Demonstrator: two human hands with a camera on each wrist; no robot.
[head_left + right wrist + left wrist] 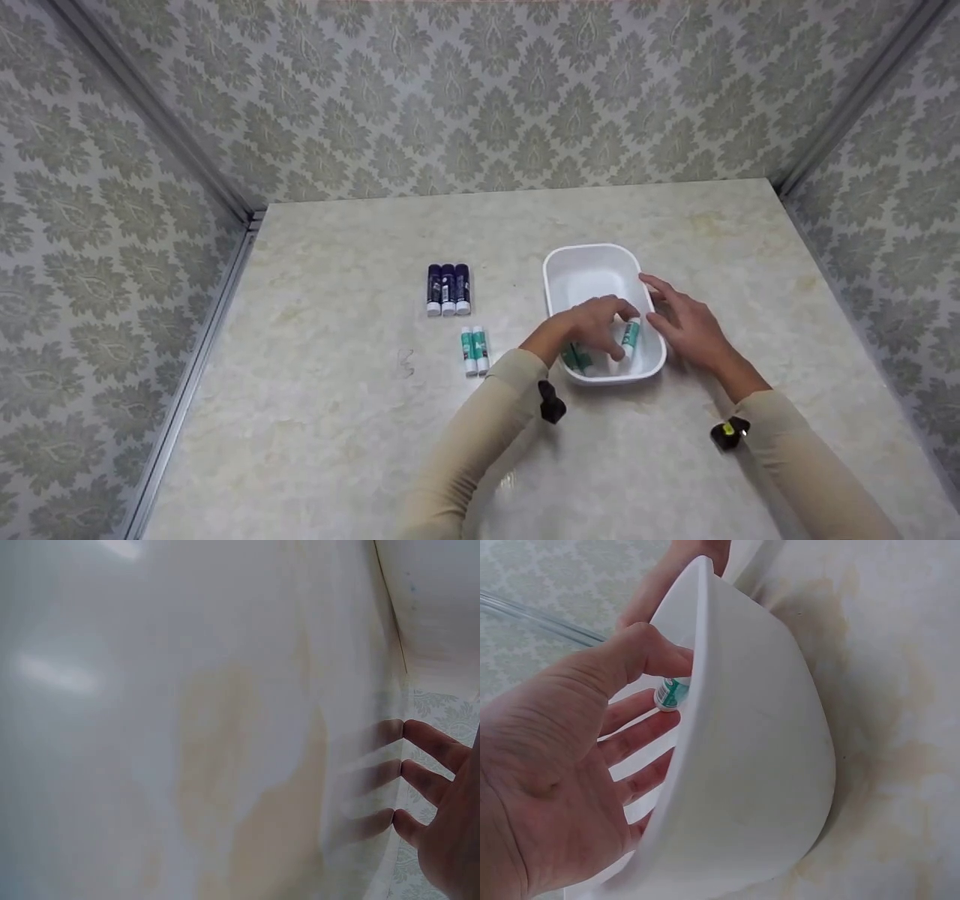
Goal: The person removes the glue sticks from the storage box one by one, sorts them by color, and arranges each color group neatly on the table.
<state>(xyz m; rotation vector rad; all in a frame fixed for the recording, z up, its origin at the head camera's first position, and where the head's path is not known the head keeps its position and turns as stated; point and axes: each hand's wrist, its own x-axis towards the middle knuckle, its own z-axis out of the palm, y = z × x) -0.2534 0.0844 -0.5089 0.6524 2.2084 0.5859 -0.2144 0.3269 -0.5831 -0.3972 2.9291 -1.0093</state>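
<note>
In the head view, my left hand (pixel 596 326) reaches into a white plastic bin (pixel 596 256). Its thumb and fingers stand around a green-and-white glue stick (pixel 631 339). That glue stick (pixel 670 694) shows by the fingertips of the left hand (pixel 562 750) in the left wrist view; a firm grip on it is not visible. More green glue sticks (pixel 576 357) lie at the bin's near left, partly under the hand. My right hand (pixel 690 330) rests against the bin's right side. In the right wrist view, fingers of the right hand (pixel 442 802) touch the tabletop.
Left of the bin, three dark blue glue sticks (pixel 448 289) lie side by side with white ends toward me. Two green-and-white glue sticks (pixel 475 351) lie together nearer to me. Patterned panels (pixel 495 97) border the pale marbled table (pixel 337 420) at the back and sides.
</note>
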